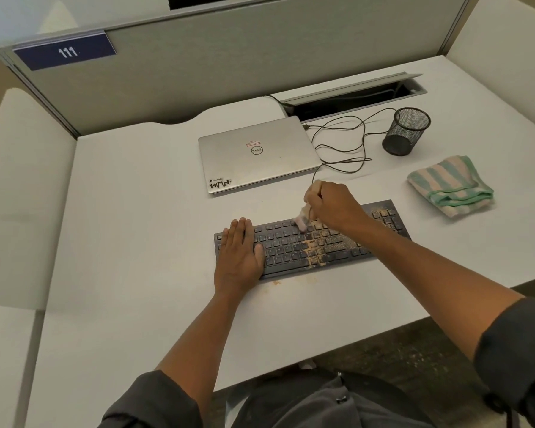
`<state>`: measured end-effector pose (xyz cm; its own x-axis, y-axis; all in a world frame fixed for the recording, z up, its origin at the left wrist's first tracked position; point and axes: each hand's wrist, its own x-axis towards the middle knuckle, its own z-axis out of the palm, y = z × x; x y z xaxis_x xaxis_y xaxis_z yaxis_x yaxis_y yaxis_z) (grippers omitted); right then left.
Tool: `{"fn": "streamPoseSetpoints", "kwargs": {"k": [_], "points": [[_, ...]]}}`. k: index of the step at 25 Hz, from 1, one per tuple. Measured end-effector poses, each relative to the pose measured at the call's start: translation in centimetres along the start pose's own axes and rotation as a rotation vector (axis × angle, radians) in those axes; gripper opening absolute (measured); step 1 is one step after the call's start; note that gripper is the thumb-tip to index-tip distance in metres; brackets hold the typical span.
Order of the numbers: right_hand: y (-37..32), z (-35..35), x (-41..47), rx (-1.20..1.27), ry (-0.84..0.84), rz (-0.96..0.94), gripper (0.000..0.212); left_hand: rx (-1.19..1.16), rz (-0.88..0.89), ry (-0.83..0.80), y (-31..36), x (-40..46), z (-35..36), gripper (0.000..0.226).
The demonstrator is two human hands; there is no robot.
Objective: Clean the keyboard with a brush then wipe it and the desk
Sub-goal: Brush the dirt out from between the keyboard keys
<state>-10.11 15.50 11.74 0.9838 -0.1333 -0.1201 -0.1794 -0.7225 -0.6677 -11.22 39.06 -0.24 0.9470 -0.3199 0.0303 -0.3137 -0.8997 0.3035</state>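
The desk [136, 211] carries a black keyboard [291, 251] near its front edge. Tan crumbs cover the right half of the keyboard and spill over the desk at its six o'clock.

To brush well, I judge short strokes in one direction work best, driving crumbs off the near edge, with the board pinned so it cannot slide.

The striped cloth [450, 185] waits at two o'clock from the keyboard, untouched.

The left hand [240, 251] lies flat, fingers straight, pressing the keyboard's left end.

The right hand [331, 205] has its grip clenched round the brush [303, 219]. The pale bristles, at seven o'clock from that grip, meet the upper key rows.
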Motion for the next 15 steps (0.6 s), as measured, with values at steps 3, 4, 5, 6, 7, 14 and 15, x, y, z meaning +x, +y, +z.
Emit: {"fn": "streamPoseSetpoints", "kwargs": {"k": [3,4,5,6,7,14,15], "points": [[0.1,0.7,-0.6,-0.020,-0.049,-0.033,0.029,-0.002,-0.005,-0.003,0.0,0.0,-0.1,0.075],[0.3,0.8,-0.7,-0.082,-0.082,-0.028,0.030,-0.001,-0.005,-0.001,0.1,0.0,-0.1,0.076],[0.2,0.7,-0.8,-0.153,-0.105,-0.024,0.033,0.003,-0.005,0.004,0.1,0.0,0.0,0.076],[0.3,0.5,-0.8,-0.201,-0.110,-0.021,0.035,0.005,-0.005,0.009,0.1,0.0,-0.1,0.076],[0.2,0.3,-0.7,-0.203,-0.099,-0.027,0.036,0.006,-0.006,0.010,0.1,0.0,-0.1,0.076],[0.0,1.2,-1.4,-0.145,-0.122,-0.043,0.033,0.012,-0.010,0.009,0.0,0.0,0.0,0.074],[0.0,1.1,-1.3,-0.211,-0.137,-0.023,0.036,0.013,-0.009,0.007,0.1,0.0,0.0,0.074]]}}
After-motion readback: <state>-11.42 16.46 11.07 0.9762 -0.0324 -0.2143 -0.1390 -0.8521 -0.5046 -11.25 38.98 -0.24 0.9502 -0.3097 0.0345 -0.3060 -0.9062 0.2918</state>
